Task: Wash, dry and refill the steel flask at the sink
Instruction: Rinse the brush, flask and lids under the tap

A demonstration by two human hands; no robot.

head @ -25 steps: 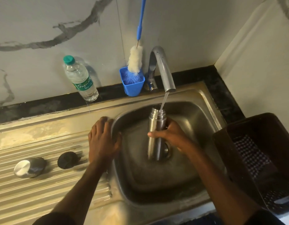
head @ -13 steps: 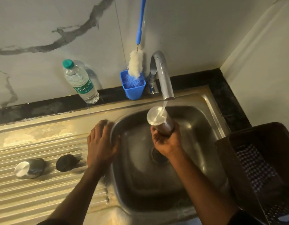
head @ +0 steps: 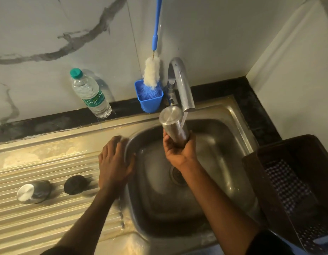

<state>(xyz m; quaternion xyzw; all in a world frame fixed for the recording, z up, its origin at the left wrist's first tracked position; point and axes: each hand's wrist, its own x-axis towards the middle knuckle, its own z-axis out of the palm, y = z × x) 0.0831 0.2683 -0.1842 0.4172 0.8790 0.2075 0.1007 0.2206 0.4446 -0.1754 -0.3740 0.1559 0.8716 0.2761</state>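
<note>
Flask (head: 175,126) gripped by right hand (head: 178,150), left hand (head: 114,162) flat on sink rim (head: 129,144), bottle (head: 90,93) labelled "Signature"

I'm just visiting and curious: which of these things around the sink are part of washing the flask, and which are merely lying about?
In use:
steel flask, gripped by the right hand
tap, running
sink
left hand, resting on the sink edge
bottle brush
steel cap and black stopper

Lying about:
water bottle
dark basket
</note>
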